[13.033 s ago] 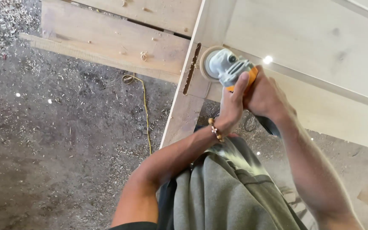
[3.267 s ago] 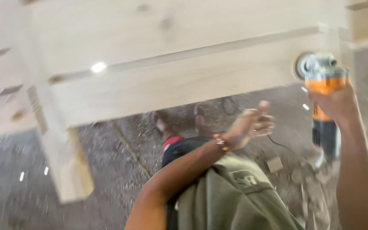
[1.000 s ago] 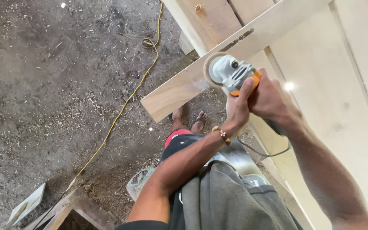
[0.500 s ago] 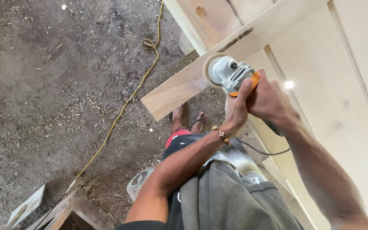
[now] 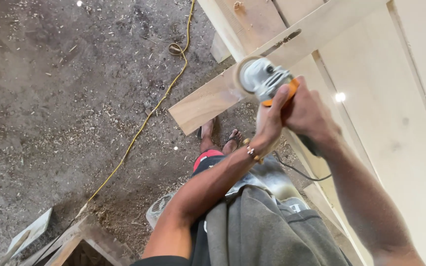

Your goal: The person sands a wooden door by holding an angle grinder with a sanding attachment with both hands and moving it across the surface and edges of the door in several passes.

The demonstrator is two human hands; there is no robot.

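Nearest the camera hangs the person's grey-green shirt, with both bare forearms reaching away from it. At the near left a broken piece of wooden framing lies on the dirt floor, which is strewn with sawdust and shavings. A yellow cord runs across the floor from near left to far centre. Below the arms, the person's sandalled feet stand on the ground.

The left hand, with a beaded bracelet at the wrist, is closed around the front of an angle grinder, its fingers wrapped over the orange collar behind the grey head. The right hand grips the grinder's body just behind the left, and a dark cable trails from it. The grinder's round sanding disc sits flat against a pale wooden rail that juts left from a large light wooden panel frame, which fills the right side and far corner. A narrow slot is cut in the rail just beyond the disc.
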